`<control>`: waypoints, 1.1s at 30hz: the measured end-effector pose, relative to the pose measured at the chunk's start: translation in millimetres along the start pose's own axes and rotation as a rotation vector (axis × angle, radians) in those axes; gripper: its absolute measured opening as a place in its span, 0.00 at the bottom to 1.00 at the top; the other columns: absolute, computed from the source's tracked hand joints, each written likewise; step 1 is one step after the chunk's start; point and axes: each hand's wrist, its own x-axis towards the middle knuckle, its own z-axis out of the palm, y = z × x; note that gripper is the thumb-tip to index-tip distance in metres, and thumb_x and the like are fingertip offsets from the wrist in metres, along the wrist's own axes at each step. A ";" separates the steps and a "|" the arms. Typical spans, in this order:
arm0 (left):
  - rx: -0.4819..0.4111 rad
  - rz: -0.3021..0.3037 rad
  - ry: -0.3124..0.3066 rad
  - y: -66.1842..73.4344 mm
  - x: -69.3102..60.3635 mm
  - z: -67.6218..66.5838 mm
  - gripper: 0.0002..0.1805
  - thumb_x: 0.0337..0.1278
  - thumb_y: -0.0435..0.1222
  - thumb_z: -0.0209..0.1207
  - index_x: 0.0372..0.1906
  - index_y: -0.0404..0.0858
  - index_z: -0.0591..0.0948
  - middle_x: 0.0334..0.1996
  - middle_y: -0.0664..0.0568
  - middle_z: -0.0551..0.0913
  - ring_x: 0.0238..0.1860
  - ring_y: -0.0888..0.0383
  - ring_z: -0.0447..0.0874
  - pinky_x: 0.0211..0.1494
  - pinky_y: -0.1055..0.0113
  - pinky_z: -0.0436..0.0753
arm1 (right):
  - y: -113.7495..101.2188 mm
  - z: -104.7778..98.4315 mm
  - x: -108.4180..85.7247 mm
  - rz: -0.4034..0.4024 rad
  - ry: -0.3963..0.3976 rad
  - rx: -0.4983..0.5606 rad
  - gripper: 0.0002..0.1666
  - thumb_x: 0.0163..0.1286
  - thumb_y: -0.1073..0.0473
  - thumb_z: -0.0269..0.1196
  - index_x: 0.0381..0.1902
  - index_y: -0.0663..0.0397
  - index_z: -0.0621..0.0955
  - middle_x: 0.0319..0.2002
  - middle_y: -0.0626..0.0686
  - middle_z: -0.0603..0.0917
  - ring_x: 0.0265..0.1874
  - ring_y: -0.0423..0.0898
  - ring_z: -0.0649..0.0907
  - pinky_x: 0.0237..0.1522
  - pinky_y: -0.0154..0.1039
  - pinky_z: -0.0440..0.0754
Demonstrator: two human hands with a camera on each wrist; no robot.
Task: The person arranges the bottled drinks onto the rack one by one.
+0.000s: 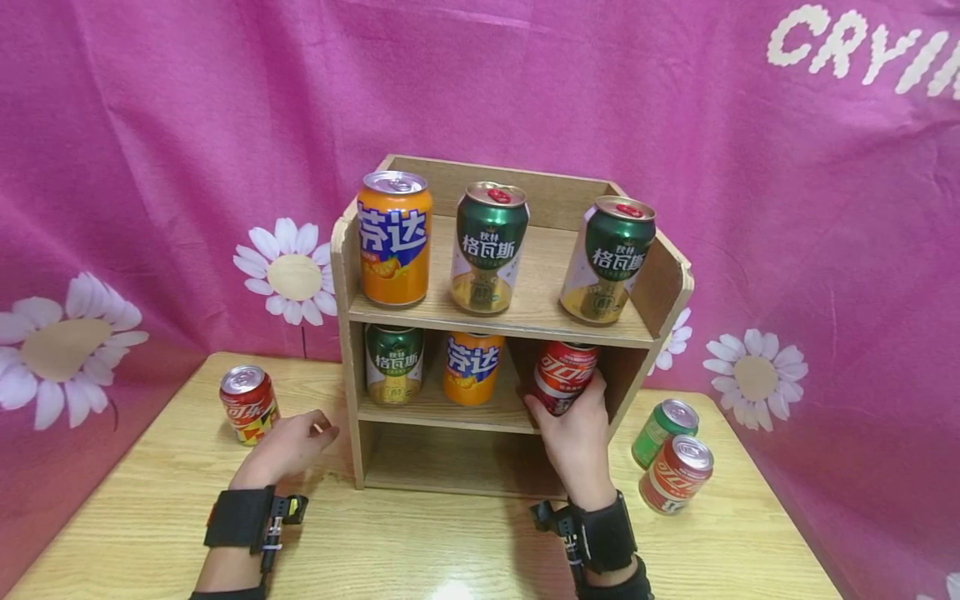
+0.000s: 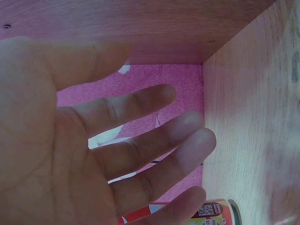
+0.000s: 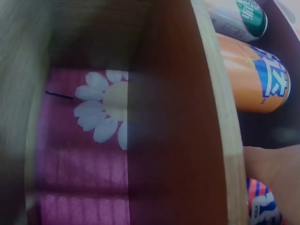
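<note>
Soda can [image 1: 566, 375], red with white lettering, sits at the right end of the middle shelf [image 1: 450, 419] of a wooden rack [image 1: 667, 296], close to the rack's right side. The person's right grip [image 1: 579, 429] is wrapped round its lower body, thumb on the left and fingers on the right, so it is held between the two. Left grip [image 1: 288, 446] holds nothing; its fingers are relaxed and a little apart, above the desk [image 1: 420, 542] beside the rack.

Judging by its look, the can is thin metal: stiff enough for a steady hold, yet likely to dent under a hard squeeze. Its painted side is smooth and probably somewhat slippery. Whether it is full cannot be told; a full one would feel weighty for its bulk, an empty one very light. The best hold seems to be round the middle of the side, with thumb and fingers opposed; the top offers little room beneath the upper board [image 1: 525, 327].

The can's long axis runs roughly upright, lid end up, with the lettering facing the person. It appears to lean in the head view, though whether that is a real tilt, or whether the base touches the shelf, cannot be told.
</note>
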 end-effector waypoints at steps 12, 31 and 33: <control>-0.002 0.016 0.007 1.5 0.8 -3.6 0.16 0.65 0.40 0.53 0.46 0.30 0.78 0.39 0.41 0.82 0.39 0.48 0.80 0.39 0.51 0.77 | -1.1 -3.1 3.2 -0.007 -0.034 -0.005 0.54 0.51 0.54 0.74 0.66 0.67 0.57 0.51 0.68 0.74 0.50 0.63 0.77 0.51 0.57 0.73; -0.047 0.013 -0.009 1.5 -1.4 3.2 0.16 0.64 0.39 0.53 0.47 0.30 0.77 0.38 0.42 0.82 0.40 0.48 0.80 0.41 0.51 0.78 | -9.9 -23.6 -38.2 -0.112 -0.091 -0.116 0.48 0.60 0.54 0.68 0.67 0.73 0.56 0.60 0.71 0.65 0.59 0.63 0.69 0.56 0.57 0.69; -0.045 0.010 -0.008 1.8 -1.8 3.0 0.16 0.64 0.39 0.53 0.48 0.30 0.77 0.39 0.42 0.82 0.40 0.48 0.80 0.41 0.50 0.78 | -9.2 -29.0 -43.7 -0.176 -0.097 -0.100 0.43 0.59 0.56 0.69 0.63 0.72 0.62 0.57 0.69 0.68 0.55 0.60 0.73 0.52 0.55 0.73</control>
